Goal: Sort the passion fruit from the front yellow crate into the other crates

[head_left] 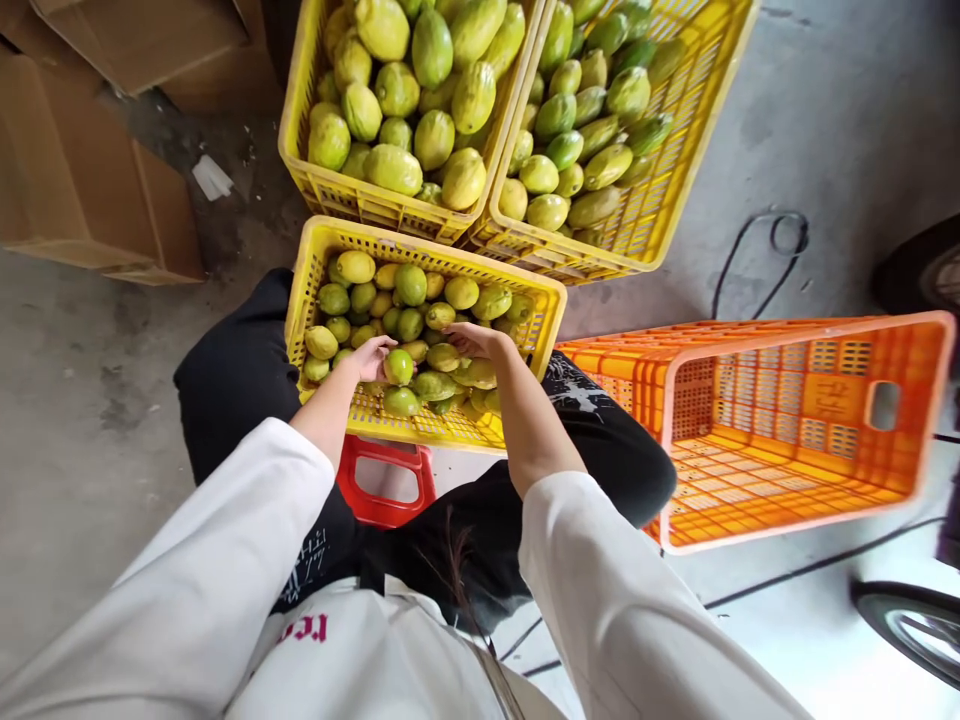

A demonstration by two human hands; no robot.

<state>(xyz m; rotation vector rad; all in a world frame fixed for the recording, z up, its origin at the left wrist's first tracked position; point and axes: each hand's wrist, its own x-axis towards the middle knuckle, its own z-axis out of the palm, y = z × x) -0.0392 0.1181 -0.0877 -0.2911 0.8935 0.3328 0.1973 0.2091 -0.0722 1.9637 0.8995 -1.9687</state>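
Observation:
My left hand is closed around a smooth, round green-yellow fruit, at the near side of a yellow plastic crate. Further right over the same crate is my right hand, its fingers stretched out and slightly curved, with nothing plainly held in them. Just beside its fingertips lie a yellowish fruit and another one; whether they touch is hard to tell. Many oval green and yellow fruits, some ridged like small papayas, fill the crate beneath both hands.
Two larger yellow crates of similar fruit, a left one and a right one, stand beyond. An orange crate lies on the right. A red stool shows between my legs. Cardboard boxes are on the left, a cable and wheel on the right.

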